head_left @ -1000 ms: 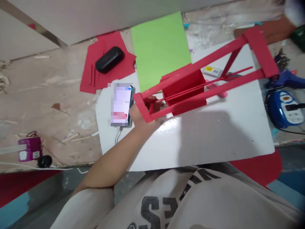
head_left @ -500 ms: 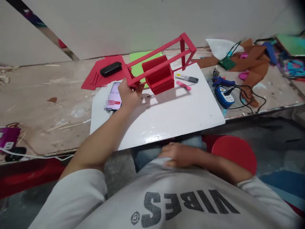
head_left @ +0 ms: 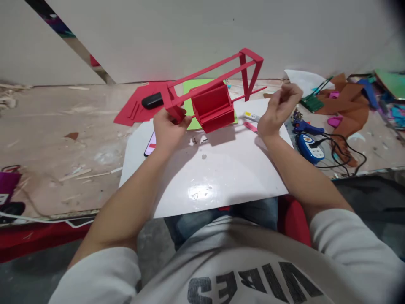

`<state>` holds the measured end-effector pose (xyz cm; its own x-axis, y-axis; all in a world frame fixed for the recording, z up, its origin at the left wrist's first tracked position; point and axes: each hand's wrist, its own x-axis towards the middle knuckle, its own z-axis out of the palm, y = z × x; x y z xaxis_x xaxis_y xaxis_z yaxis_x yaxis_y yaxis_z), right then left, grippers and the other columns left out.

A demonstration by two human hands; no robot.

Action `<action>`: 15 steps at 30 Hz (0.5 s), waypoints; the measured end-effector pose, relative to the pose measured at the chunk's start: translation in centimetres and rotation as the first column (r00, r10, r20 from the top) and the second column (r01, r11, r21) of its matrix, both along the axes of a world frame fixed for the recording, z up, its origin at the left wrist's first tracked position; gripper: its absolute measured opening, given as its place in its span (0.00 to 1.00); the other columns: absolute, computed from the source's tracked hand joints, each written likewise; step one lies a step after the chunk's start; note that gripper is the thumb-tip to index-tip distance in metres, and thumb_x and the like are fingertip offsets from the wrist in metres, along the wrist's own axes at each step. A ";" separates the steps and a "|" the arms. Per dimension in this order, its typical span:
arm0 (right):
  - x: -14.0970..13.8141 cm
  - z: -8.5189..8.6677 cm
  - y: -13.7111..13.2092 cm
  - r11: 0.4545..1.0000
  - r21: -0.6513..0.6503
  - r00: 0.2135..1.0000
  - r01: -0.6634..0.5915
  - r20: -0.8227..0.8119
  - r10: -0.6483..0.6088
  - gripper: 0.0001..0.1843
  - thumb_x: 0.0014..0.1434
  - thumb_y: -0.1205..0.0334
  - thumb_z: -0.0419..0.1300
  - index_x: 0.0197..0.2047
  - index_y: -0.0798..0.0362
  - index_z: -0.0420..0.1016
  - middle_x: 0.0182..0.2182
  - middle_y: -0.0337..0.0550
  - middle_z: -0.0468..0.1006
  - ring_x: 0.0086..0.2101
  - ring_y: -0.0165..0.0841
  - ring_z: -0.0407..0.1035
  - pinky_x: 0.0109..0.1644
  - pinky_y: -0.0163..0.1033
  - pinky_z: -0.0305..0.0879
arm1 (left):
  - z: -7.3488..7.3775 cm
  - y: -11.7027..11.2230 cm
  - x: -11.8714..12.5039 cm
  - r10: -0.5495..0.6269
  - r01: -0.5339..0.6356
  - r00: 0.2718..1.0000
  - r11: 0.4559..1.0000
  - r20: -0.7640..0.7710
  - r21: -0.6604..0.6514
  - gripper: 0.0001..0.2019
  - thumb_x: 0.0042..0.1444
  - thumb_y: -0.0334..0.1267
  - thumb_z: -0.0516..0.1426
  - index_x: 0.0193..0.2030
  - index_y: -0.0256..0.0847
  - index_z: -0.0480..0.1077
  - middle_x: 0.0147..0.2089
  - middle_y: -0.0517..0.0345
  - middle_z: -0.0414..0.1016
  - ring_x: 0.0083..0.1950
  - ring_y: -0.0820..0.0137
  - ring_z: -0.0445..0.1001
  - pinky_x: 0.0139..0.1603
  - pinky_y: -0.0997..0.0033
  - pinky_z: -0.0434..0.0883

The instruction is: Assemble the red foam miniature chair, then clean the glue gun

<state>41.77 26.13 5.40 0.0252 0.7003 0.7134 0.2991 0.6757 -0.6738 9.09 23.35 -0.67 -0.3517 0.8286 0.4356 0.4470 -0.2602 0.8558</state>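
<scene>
My left hand (head_left: 171, 126) is closed around the near left corner of a red card frame (head_left: 211, 84), which it holds tilted over the white board. Inside the frame sits a red paddle wheel (head_left: 213, 107) with flat blades. A thin red rod (head_left: 259, 89) runs out of it past the frame's right end. My right hand (head_left: 280, 107) is raised to the right of that rod, apart from it. Its fingers are loosely bent, the thumb stands off them, and nothing shows in them. Below, a grey cutter (head_left: 251, 116) and a pink stick-like piece (head_left: 251, 126) lie partly behind this hand.
The white board (head_left: 202, 181) lies at the table's front edge. Behind are green card (head_left: 188, 86), red sheets (head_left: 129, 107) and a black case (head_left: 152, 101). A phone (head_left: 149, 145) is half hidden by my left hand. To the right, a blue glue gun (head_left: 308, 127) trails black cable.
My right hand has risen from my lap to beside the frame's right end. My left hand keeps hold of the frame, and the wheel in it has tilted a little. The view has shifted slightly.
</scene>
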 end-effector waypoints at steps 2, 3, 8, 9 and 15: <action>0.0 -1.3 0.5 1.000 -0.007 0.999 -0.025 0.020 0.025 0.30 0.82 0.31 0.64 0.75 0.38 0.79 0.50 0.45 0.87 0.49 0.43 0.88 0.47 0.46 0.88 | 0.2 -0.3 0.0 0.010 -0.010 1.000 1.000 -0.022 -0.012 0.08 0.51 0.31 0.73 0.37 0.44 0.81 0.32 0.61 0.79 0.33 0.67 0.76 0.37 0.65 0.74; 0.0 -1.9 0.8 0.999 -0.010 0.999 -0.030 0.034 0.030 0.32 0.81 0.31 0.65 0.77 0.38 0.78 0.50 0.45 0.87 0.50 0.43 0.88 0.46 0.46 0.87 | 0.3 -0.6 0.1 0.019 -0.020 0.999 1.000 -0.035 -0.024 0.08 0.52 0.32 0.73 0.37 0.44 0.81 0.31 0.61 0.79 0.32 0.68 0.75 0.35 0.65 0.72; 1.4 -5.9 3.5 1.000 0.020 0.992 -0.009 0.124 0.007 0.34 0.81 0.29 0.63 0.77 0.40 0.78 0.44 0.44 0.89 0.42 0.41 0.86 0.46 0.46 0.86 | 0.5 -1.8 0.5 0.040 -0.040 0.995 0.999 -0.089 -0.001 0.06 0.55 0.37 0.73 0.36 0.44 0.82 0.30 0.61 0.80 0.31 0.65 0.78 0.37 0.63 0.73; 1.8 -6.6 4.0 0.999 0.037 0.989 -0.008 0.145 0.002 0.33 0.81 0.29 0.63 0.76 0.40 0.79 0.43 0.44 0.89 0.40 0.40 0.85 0.46 0.46 0.86 | 0.5 -2.0 0.5 0.035 -0.034 0.995 0.999 -0.093 0.019 0.06 0.55 0.38 0.73 0.36 0.44 0.82 0.31 0.60 0.81 0.33 0.64 0.80 0.39 0.62 0.75; 2.1 -9.0 5.1 0.985 0.133 0.977 -0.112 0.197 0.085 0.29 0.82 0.37 0.63 0.78 0.38 0.79 0.47 0.41 0.89 0.40 0.35 0.84 0.49 0.45 0.85 | 1.0 -2.2 0.0 0.034 -0.032 0.999 0.998 -0.038 0.050 0.03 0.53 0.38 0.72 0.34 0.44 0.84 0.31 0.57 0.84 0.33 0.62 0.82 0.37 0.61 0.75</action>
<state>43.92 31.24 -3.56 -0.1840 0.5837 0.7908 0.3392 0.7929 -0.5063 9.12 21.12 0.34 -0.3608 0.7937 0.4897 0.4884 -0.2865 0.8242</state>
